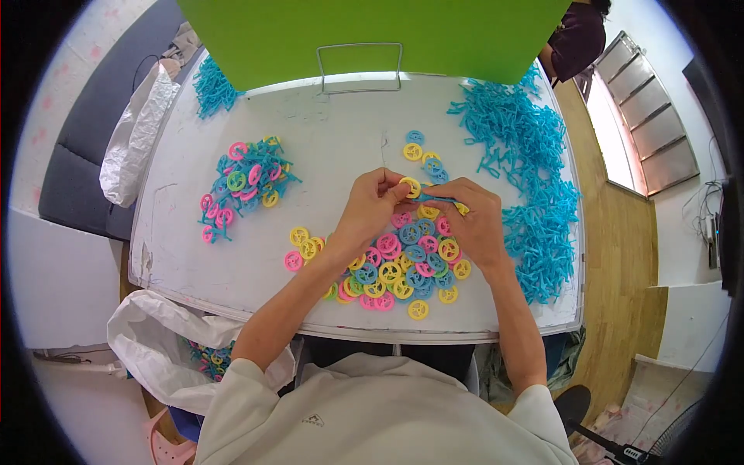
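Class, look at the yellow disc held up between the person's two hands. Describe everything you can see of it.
The yellow disc is a small round ring with open cut-outs, plastic by its look. The left hand pinches it at the fingertips, above the pile of loose discs. A blue stick piece, held by the right hand, meets it.

We see a white worktable [232, 263] with scuffed, chipped edges, lit brightly from above. A green panel [372, 35] stands at its far edge, a wire handle [360, 66] in front of it. Wood-plank floor [620, 256] on the right, next to a metal-framed window [643, 132] letting in daylight. Dark grey bench [85, 147] on the left against a pale wall [54, 85]. White plastic bags [136, 132] hang off the table's left side.
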Motion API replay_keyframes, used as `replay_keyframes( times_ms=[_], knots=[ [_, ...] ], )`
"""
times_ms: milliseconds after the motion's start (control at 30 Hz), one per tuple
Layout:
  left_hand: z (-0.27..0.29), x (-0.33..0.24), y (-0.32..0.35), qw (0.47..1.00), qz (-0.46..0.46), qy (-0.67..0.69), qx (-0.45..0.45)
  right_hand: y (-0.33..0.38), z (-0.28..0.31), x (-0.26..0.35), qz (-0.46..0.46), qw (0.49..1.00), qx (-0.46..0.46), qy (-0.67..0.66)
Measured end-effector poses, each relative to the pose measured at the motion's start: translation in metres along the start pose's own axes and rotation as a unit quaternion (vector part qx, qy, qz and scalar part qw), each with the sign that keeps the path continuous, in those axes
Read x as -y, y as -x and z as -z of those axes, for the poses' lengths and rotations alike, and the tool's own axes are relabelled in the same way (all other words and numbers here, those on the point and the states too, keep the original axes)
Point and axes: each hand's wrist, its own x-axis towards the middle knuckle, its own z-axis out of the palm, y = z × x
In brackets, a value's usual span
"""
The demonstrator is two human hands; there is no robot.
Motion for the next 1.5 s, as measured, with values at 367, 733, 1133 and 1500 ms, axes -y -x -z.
replay_keyframes(
  times_ms=[367, 733, 1133, 1500],
  knots=[
    [-0.013, -0.012, 0.008, 0.995, -0.096, -0.035, -0.008, 0.000, -0.014, 0.005, -0.107, 0.982, -0.083, -0.131],
    [-0.015, -0.013, 0.012, 0.991, -0.119, -0.028, -0.046, -0.004, 0.001, 0.007, -0.243, 0.962, 0.041, -0.118],
    [-0.018, -0.010, 0.014, 0.984, -0.109, -0.124, -0.070, -0.002, -0.003, 0.014, -0.256, 0.967, 0.010, -0.003],
    [0.004, -0.009, 0.002, 0.997, 0.009, 0.065, 0.045, -0.001, 0.008, 0.002, -0.147, 0.936, 0.108, -0.300]
  ],
)
